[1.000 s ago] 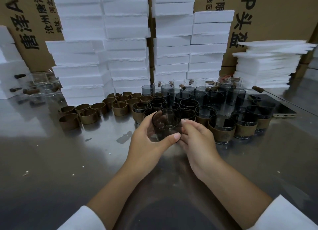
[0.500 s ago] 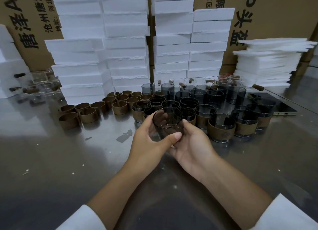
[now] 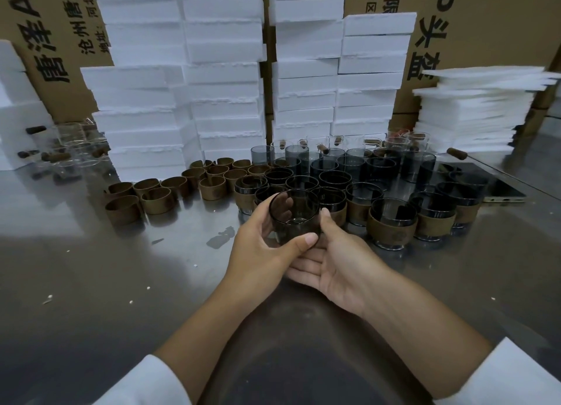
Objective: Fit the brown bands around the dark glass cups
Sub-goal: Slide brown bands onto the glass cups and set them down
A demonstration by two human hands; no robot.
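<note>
Thumb and fingers of the left hand (image 3: 261, 244) curl round a bare cup of dark smoked glass (image 3: 294, 216), held off the table with its mouth tipped toward the camera. The fingers show through the glass from behind and the thumb lies across the lower front. The right hand (image 3: 334, 265) lies palm up just beneath, its fingers stretched out under the left thumb and its thumb resting against the cup's right side. Whether those fingers touch the glass cannot be told. White sleeves (image 3: 510, 374) cover both forearms near the bottom edge.

Just beyond the hands, on the grey steel table (image 3: 91, 283), stand dark glass cups already wrapped in brown bands (image 3: 391, 225). Behind them stand unwrapped dark glass cups (image 3: 334, 174). To the left, loose brown bands (image 3: 158, 195) stand on edge in rows. A flat phone (image 3: 501, 190) lies to the right of the cups, and clear glass cups (image 3: 73, 149) sit far left.

Stacks of white foam blocks (image 3: 182, 86) rise behind, with thin white foam sheets (image 3: 479, 107) piled at right and printed cardboard boxes (image 3: 485, 25) at the back.
</note>
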